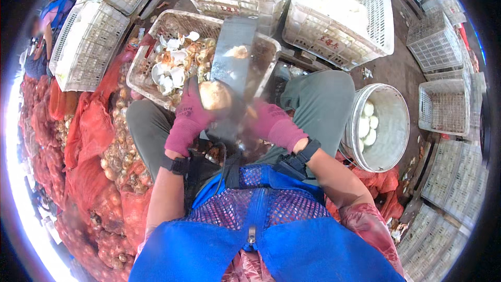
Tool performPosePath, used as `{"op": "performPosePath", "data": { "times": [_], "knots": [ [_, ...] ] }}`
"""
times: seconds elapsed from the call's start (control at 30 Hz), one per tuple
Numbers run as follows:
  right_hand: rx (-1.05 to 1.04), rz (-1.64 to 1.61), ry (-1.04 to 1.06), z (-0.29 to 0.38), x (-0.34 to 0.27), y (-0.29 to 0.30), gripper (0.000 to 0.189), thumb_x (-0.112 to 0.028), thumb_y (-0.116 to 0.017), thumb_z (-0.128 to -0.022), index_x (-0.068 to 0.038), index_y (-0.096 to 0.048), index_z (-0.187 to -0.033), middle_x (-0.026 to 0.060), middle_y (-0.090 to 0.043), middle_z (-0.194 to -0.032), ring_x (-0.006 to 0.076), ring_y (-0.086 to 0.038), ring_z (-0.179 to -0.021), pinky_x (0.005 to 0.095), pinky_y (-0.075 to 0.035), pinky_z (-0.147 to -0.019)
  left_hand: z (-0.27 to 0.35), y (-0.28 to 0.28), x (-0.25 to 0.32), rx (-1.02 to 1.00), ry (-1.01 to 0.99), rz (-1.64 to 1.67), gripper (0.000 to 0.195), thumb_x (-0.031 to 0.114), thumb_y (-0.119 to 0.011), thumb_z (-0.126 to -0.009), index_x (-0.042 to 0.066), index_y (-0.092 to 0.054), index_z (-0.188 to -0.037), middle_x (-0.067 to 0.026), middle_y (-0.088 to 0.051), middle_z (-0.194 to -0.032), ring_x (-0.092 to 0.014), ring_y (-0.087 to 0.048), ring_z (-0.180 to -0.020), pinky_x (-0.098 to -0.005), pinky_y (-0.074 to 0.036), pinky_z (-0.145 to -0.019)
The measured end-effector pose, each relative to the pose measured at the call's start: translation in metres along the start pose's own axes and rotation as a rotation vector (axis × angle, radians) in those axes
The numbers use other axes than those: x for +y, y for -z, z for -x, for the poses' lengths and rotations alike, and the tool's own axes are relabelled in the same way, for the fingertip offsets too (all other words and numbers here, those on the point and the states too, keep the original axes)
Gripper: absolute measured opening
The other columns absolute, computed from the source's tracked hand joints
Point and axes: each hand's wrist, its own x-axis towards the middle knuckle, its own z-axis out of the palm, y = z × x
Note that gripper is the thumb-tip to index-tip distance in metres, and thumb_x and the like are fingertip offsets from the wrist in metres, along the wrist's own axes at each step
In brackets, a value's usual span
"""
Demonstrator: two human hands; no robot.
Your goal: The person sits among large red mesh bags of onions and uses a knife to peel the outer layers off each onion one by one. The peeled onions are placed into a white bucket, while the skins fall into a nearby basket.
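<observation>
My left hand [191, 111], in a magenta work glove with dark fingers, grips an onion [214, 95] with pale, partly browned skin. Just right of it is my right hand [272, 121], gloved alike and blurred by motion. A small tan piece [251, 112] shows at its fingers; whether it is a knife handle or something else is too blurred to tell. Beyond the onion, a grey board [233, 43] slopes across a dirty plastic crate [137, 71]. Onion skins and trimmings [176, 60] lie in that crate, left of the board.
A white bucket [385, 133] holding several peeled onions [368, 123] stands beyond my right knee. Two crates [235, 2] [325, 35] of peeled onions stand ahead. Red mesh sacks [92, 129] of onions crowd the left. Stacked crates [450, 172] line the right. A person [43, 39] is at far left.
</observation>
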Motion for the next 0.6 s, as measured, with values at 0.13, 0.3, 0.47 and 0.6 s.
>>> {"op": "performPosePath", "data": {
  "times": [0.13, 0.3, 0.47, 0.6],
  "knots": [
    [0.177, 0.134, 0.155, 0.007, -0.014, 0.004, 0.025, -0.024, -0.059, -0.092, -0.007, -0.051, -0.109, 0.0213, -0.067, -0.088, 0.0421, -0.068, -0.079, 0.0529, -0.054, -0.068, -0.005, 0.016, -0.006, -0.163, 0.011, 0.212, 0.131, 0.052, -0.09, -0.055, -0.009, -0.026, -0.15, -0.0313, -0.041, -0.148, -0.04, -0.043, -0.138, -0.0426, -0.039, -0.112],
    [0.095, 0.368, 0.193, 0.003, -0.024, 0.0, 0.016, -0.02, -0.059, -0.091, -0.009, -0.052, -0.101, 0.0152, -0.065, -0.08, 0.0353, -0.069, -0.07, 0.0471, -0.053, -0.06, -0.014, 0.002, -0.014, -0.122, 0.022, 0.142, 0.123, 0.049, -0.09, -0.056, -0.01, -0.032, -0.146, -0.0313, -0.047, -0.142, -0.041, -0.049, -0.132, -0.042, -0.043, -0.109],
    [0.071, 0.32, 0.08, 0.004, -0.033, -0.001, 0.014, -0.017, -0.057, -0.091, -0.009, -0.051, -0.101, 0.0125, -0.065, -0.078, 0.0336, -0.07, -0.07, 0.0458, -0.053, -0.063, -0.016, -0.003, -0.009, -0.038, 0.015, 0.144, 0.083, 0.021, -0.092, -0.059, -0.001, -0.052, -0.127, -0.0196, -0.065, -0.12, -0.033, -0.062, -0.115, -0.041, -0.05, -0.098],
    [0.023, 0.349, 0.186, 0.002, -0.017, -0.011, 0.016, -0.017, -0.055, -0.092, -0.007, -0.052, -0.104, 0.0137, -0.067, -0.08, 0.0339, -0.07, -0.073, 0.0465, -0.052, -0.07, -0.015, 0.003, 0.003, -0.048, 0.054, 0.076, 0.08, 0.022, -0.092, -0.059, 0.0, -0.053, -0.125, -0.0202, -0.066, -0.119, -0.035, -0.063, -0.114, -0.0412, -0.051, -0.096]
  ]
}}
